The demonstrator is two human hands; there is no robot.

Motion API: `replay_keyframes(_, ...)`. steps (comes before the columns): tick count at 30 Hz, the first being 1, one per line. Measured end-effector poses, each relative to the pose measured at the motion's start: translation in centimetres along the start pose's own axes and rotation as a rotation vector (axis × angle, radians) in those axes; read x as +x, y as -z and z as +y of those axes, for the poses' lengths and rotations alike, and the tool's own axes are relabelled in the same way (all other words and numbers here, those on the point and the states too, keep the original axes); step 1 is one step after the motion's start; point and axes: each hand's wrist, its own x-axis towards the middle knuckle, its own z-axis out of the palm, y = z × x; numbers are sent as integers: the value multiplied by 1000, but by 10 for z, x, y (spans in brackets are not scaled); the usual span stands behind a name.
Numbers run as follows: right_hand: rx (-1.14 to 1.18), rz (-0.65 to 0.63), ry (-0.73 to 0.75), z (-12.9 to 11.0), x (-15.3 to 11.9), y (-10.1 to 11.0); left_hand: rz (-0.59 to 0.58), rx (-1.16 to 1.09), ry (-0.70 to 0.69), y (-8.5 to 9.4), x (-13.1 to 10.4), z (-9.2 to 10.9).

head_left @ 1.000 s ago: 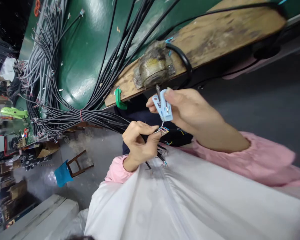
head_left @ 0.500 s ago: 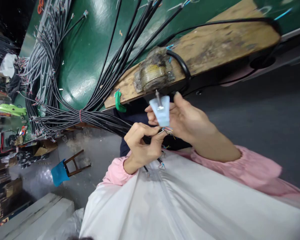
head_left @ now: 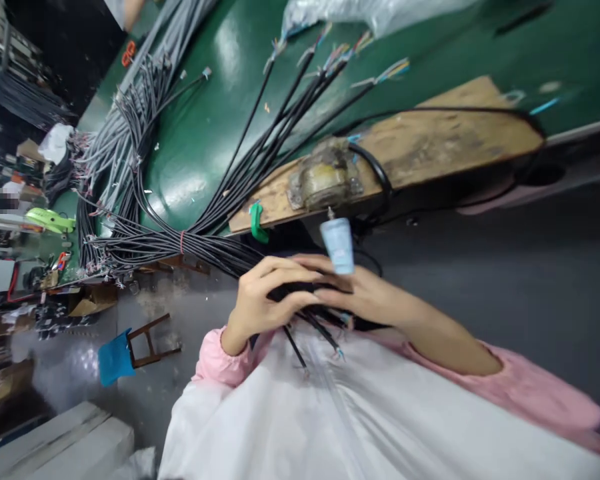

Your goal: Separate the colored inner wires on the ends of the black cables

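Note:
A bundle of black cables [head_left: 215,250], tied with a red band, runs off the bench into my hands. My left hand [head_left: 267,293] curls round the cables near their stripped ends. From the other side, my right hand [head_left: 365,290] grips the same bundle, its fingers meeting those of the left. Several cable ends [head_left: 330,333] with coloured wires stick out below my hands over the white apron. A pale blue tapered piece [head_left: 338,245] sits on the shaft of a small motor [head_left: 325,177], just in front of my right hand and partly covering it.
The motor is fixed to a worn wooden board [head_left: 445,143] on the green bench [head_left: 195,133]. A green clip [head_left: 257,223] is at the board's edge. Grey cables [head_left: 115,140] are heaped at the left. A blue chair [head_left: 116,359] stands on the floor.
My left hand has let go of the wire end it pinched by the blue piece. Both hands have closed round the bundle, and the view has shifted, showing more of the bench.

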Motion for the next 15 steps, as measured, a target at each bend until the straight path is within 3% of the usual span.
replay_keyframes(3,-155,-166,-7,5,0,-6,180,280,19,30,28,-8)
replay_keyframes(5,-196,-217,-29,8,-1,-11,228,460,89,42,51,-21)
replay_keyframes(10,-185,-225,-78,11,-4,-18,27,713,430,42,100,-53)
replay_keyframes(15,-120,-214,-111,21,-3,-17,33,807,547,36,111,-58)
